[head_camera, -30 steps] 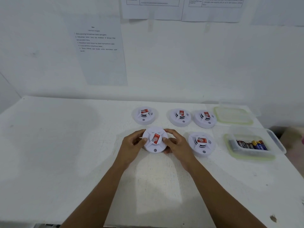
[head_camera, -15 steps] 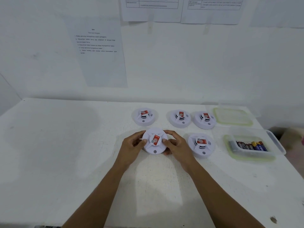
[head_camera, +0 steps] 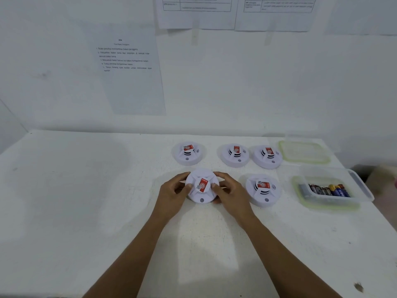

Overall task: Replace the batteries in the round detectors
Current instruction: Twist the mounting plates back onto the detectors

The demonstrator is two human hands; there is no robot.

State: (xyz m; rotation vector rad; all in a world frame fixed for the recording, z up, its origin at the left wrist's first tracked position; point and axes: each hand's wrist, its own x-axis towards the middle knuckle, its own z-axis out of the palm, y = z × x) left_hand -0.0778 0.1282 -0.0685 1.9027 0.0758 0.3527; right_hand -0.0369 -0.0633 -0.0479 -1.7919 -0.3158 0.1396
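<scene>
Holding: left hand (head_camera: 171, 196) and right hand (head_camera: 232, 194) curl around opposite sides of one round detector (head_camera: 202, 186), with the thumbs on its top face.
Held detector: it lies flat and face up on the tabletop (head_camera: 86, 190), right of centre. Its small button faces the near edge, and the red label's long axis runs near to far, tipped slightly right.
Others: a neighbouring detector (head_camera: 263, 189) sits just to the right, and a row of three detectors (head_camera: 235, 154) lies nearer the far edge.
Right edge: an open container (head_camera: 361, 190) holds batteries (head_camera: 326, 190), with its lid (head_camera: 304, 151) behind it.

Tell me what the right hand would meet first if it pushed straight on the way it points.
The right hand points up-left and grips the near detector, so it would push that first, likely toward the left hand holding its other side.
</scene>
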